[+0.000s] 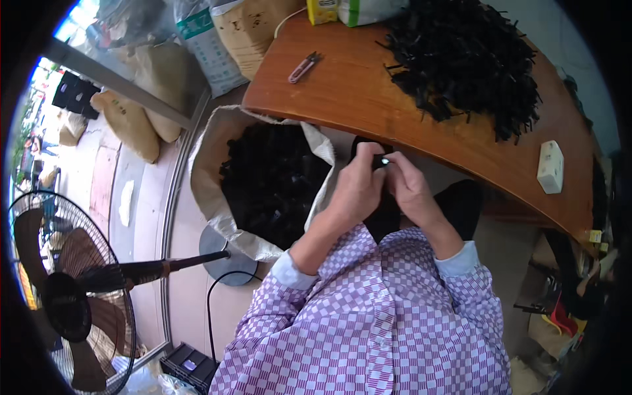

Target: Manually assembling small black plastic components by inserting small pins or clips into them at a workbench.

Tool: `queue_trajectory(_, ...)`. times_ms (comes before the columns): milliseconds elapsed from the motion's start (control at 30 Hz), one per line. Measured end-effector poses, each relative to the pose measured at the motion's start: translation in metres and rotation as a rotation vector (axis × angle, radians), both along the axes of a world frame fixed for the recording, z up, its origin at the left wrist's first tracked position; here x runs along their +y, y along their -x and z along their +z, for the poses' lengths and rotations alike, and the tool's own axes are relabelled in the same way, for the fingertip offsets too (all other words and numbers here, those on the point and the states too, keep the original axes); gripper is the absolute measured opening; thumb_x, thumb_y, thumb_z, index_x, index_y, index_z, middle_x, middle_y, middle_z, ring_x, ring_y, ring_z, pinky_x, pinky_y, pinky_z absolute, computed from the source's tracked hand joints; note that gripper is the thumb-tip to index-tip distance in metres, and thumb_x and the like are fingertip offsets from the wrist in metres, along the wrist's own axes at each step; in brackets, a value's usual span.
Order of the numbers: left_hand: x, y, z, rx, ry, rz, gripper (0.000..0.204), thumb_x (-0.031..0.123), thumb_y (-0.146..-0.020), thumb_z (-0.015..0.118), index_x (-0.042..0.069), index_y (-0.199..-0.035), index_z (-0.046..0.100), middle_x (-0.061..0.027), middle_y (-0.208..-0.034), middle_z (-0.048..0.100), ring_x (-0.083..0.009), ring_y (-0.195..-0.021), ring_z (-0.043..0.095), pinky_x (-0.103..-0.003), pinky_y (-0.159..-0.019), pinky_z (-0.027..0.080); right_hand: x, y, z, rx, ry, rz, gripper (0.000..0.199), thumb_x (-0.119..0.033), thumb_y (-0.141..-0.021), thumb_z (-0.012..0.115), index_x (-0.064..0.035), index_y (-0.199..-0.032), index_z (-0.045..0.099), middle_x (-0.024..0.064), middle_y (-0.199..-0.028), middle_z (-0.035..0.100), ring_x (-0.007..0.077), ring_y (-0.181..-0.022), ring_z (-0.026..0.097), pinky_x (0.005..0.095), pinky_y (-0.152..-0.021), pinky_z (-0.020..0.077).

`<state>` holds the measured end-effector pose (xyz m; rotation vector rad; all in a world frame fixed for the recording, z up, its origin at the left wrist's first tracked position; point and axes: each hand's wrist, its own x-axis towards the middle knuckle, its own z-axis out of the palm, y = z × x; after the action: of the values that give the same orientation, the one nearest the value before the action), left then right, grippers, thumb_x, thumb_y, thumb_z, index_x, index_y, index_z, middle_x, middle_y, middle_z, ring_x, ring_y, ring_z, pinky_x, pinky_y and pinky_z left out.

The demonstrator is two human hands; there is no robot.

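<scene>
My left hand (359, 183) and my right hand (409, 187) meet above my lap, just off the near edge of the table. Their fingers are closed around a small black piece (378, 160), and a bright shiny spot shows at the right fingertips. Most of the piece is hidden by the fingers, so its exact kind cannot be made out. Left of my left hand stands a white woven sack (209, 181), its mouth wide, holding many black pieces (270, 178). A large heap of similar black pieces (467, 69) lies on the table.
On the curved brown table (349, 82) lie pink-handled thread snips (304, 68) and, at the right, a small white box (550, 167). A standing fan (66, 306) occupies the lower left. Filled bags (207, 49) stand beyond the sack, by a glass door frame.
</scene>
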<state>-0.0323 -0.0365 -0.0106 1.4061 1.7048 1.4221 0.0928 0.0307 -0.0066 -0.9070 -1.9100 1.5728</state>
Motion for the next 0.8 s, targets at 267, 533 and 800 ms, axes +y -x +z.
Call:
queue_trajectory(267, -0.048, 0.091, -0.001, 0.359, 0.137, 0.566, 0.026, 0.003, -0.084, 0.058, 0.006, -0.107, 0.048, -0.0118, -0.062, 0.054, -0.0212, -0.051, 0.053, -0.034, -0.051, 0.043, 0.036, 0.011, 0.004, -0.106, -0.364, -0.027, 0.016, -0.015, -0.094, 0.054, -0.0020, -0.103, 0.057, 0.0071, -0.074, 0.060, 0.0145, -0.068, 0.059, 0.0272, -0.063, 0.0464)
queue_trajectory(533, -0.060, 0.130, -0.012, 0.695, 0.166, 0.509, 0.036, 0.007, -0.082, 0.062, 0.007, -0.117, 0.053, -0.0138, -0.116, 0.056, -0.0329, -0.110, 0.051, -0.041, -0.093, 0.041, 0.139, -0.056, -0.010, -0.681, -0.884, -0.415, 0.021, -0.016, -0.087, 0.058, -0.0128, -0.108, 0.058, 0.0153, -0.073, 0.064, 0.0343, -0.070, 0.063, 0.0421, -0.060, 0.0489)
queue_trajectory(800, -0.006, 0.056, 0.002, -0.140, 0.102, 0.110, 0.029, 0.001, -0.086, 0.060, -0.001, -0.114, 0.054, -0.0093, -0.106, 0.060, -0.0145, -0.086, 0.060, -0.025, -0.070, 0.050, 0.162, -0.077, -0.011, -0.543, -0.848, -0.285, 0.015, -0.015, -0.089, 0.056, -0.0092, -0.103, 0.059, 0.0151, -0.080, 0.066, 0.0310, -0.073, 0.064, 0.0386, -0.063, 0.0501)
